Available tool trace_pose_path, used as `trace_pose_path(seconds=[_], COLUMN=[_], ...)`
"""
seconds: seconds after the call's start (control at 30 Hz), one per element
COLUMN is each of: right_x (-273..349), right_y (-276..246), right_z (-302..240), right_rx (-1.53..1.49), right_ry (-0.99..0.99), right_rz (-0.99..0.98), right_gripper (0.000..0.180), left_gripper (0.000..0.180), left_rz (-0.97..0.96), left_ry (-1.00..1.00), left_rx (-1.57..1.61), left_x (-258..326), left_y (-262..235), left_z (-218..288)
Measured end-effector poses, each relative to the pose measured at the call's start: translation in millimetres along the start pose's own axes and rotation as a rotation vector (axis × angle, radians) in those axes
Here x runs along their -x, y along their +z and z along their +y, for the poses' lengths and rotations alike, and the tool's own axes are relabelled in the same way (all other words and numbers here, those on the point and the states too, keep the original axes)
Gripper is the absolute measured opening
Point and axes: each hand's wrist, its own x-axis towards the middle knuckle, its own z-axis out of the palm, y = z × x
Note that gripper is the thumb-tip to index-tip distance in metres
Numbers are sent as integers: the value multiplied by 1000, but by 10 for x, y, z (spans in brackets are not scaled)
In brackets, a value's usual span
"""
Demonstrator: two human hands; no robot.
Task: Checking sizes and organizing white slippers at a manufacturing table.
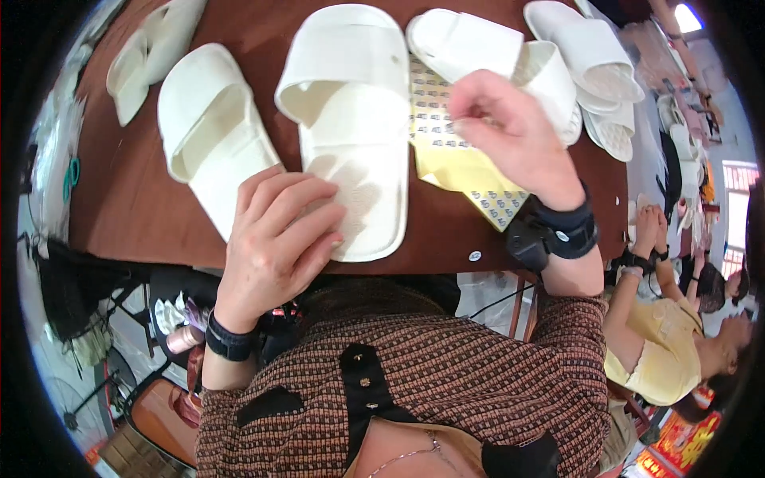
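Note:
My left hand [280, 235] lies flat with spread fingers on the heel of a white slipper [355, 119] in the middle of the brown table [135, 191]. A second white slipper [209, 135] lies just left of it, touching my left hand's edge. My right hand [510, 131] hovers with pinched fingers over a yellow sheet of small stickers [454, 159]; whether it holds a sticker I cannot tell.
More white slippers lie at the back: one at far left [147, 52], one behind my right hand [478, 44], a stack at the right [594, 64]. A single sticker [475, 256] sits near the table's front edge. Another person in yellow [665, 350] sits at my right.

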Motion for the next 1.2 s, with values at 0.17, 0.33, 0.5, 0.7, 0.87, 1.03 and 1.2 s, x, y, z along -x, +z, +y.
trace_pose_path(seconds=[0.17,0.33,0.5,0.7,0.87,1.03,1.2], right_x=[79,155,193,137,116,98,70], right_y=[41,339,554,704,790,826,789], right_z=[-403,-587,-501,-396,-339,-329,-335], right_rx=[-161,-67,-74,-36,29,132,190], right_ry=[3,-32,145,145,146,38,8], right_rz=[-19,-155,-115,-38,-26,13,-25], right_gripper=[14,12,11,10,9,7,11], left_gripper=[26,25,26,26,28,29,26], left_rz=[49,52,75,79,80,67,77], left_ry=[16,12,23,22,5,-2,-12], left_rx=[33,34,46,59,71,74,72], left_x=[36,74,70,88,97,95,77], left_y=[31,29,41,48,60,48,52], left_z=[-38,-37,-38,-48,-42,-43,-47])
